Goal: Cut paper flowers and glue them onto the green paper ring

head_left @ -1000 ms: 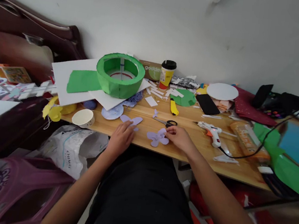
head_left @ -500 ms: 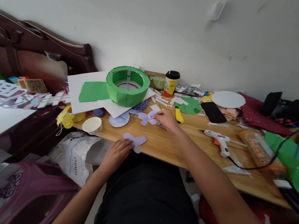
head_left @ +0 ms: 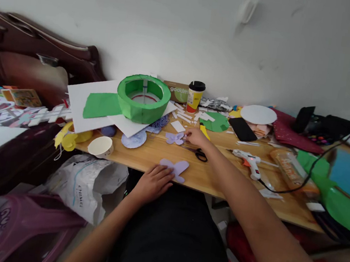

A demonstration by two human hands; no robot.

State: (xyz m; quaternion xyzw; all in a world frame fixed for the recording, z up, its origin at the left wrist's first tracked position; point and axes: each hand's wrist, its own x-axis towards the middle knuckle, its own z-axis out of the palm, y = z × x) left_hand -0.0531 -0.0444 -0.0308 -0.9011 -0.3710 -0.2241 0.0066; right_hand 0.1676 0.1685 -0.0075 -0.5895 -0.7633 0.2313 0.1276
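Note:
My left hand (head_left: 154,182) rests at the table's front edge, fingers lying flat over the left part of a larger purple paper cutout (head_left: 177,168) with rounded lobes. Further back, my right hand (head_left: 196,137) pinches the right edge of a smaller purple paper flower (head_left: 174,138). The flower lies low over the wood. Black-handled scissors (head_left: 201,154) sit just below my right wrist, their blades partly seen. Behind that hand a yellow utility knife (head_left: 204,131) is partly covered.
A green paper-covered ring (head_left: 141,111) stands on white board. Nearby are a paper cup (head_left: 195,98), a white bowl (head_left: 100,146), a pale blue disc (head_left: 134,139) and a black phone (head_left: 242,129). On the right lies a glue gun (head_left: 251,161) with its cord.
My left hand and the larger cutout have slid right along the table edge. The smaller flower has shifted slightly right with my right hand, and the scissors' handles now show. The view has turned slightly.

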